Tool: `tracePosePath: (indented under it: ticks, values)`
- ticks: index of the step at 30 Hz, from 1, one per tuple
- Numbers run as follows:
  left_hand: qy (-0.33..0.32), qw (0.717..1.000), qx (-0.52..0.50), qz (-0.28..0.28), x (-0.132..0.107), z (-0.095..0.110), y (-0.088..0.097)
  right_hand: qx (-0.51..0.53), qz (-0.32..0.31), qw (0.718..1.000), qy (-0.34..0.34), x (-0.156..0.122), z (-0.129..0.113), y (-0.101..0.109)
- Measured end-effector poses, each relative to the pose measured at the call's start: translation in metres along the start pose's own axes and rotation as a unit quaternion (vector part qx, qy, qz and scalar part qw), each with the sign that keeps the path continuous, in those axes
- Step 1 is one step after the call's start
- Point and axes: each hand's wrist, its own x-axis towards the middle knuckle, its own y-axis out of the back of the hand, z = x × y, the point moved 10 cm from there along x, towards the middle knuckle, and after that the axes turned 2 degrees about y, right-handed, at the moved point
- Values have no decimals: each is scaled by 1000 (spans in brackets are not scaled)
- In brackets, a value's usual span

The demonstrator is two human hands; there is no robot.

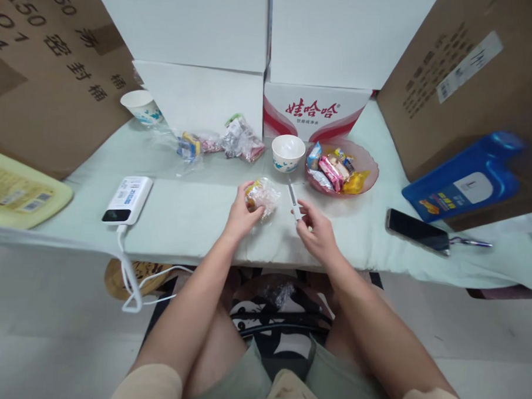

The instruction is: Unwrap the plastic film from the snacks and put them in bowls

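My left hand (242, 213) is closed on a small snack in a clear wrapper (262, 196), which it holds just above the pale green table (190, 214). My right hand (317, 228) pinches a thin white tool with a metal blade (293, 199), its tip pointing up toward the wrapper. Right behind the hands stand a white paper bowl (288, 152) and a pink glass dish (368, 163) holding several wrapped snacks (333, 170).
A white power bank (128, 199) with a dangling cable lies at the left. Clear bags of snacks (233, 140) and a paper cup (140, 106) sit farther back. A black phone (417, 229), a pen, a blue bottle (465, 179) and cardboard boxes are on the right.
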Motion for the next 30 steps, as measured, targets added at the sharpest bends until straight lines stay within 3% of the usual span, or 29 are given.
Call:
tracePosePath:
  ticks: [3, 6, 12, 15, 19, 22, 24, 27, 30]
  values:
    - [7, 999, -18, -39, -1, 2, -11, -48, -22, 995, 88, 3, -20, -15]
    - [39, 995, -67, -55, -2, 1, -16, -84, -49, 988, 116, 4, -23, -23]
    - [118, 965, -234, 1, 3, -1, -3, -59, -155, 986, -2, -10, 5, -16]
    - [144, 952, -269, 3, 3, -2, 0, -48, -149, 986, -59, -19, 20, 7]
    - [157, 949, -272, -11, 0, -5, -4, -159, -94, 974, -127, -19, 48, 42]
    - [180, 947, -262, -45, -5, -8, -19, -253, -55, 955, -143, -12, 58, 54]
    - [208, 940, -259, -78, -10, -9, -34, -261, -22, 960, -97, -6, 48, 53]
    - [248, 920, -268, -144, -19, -9, -60, -159, -5, 987, -17, -1, 25, 38]
    - [261, 902, -280, -199, -24, -6, -80, -59, -8, 998, 2, 1, 9, 22]
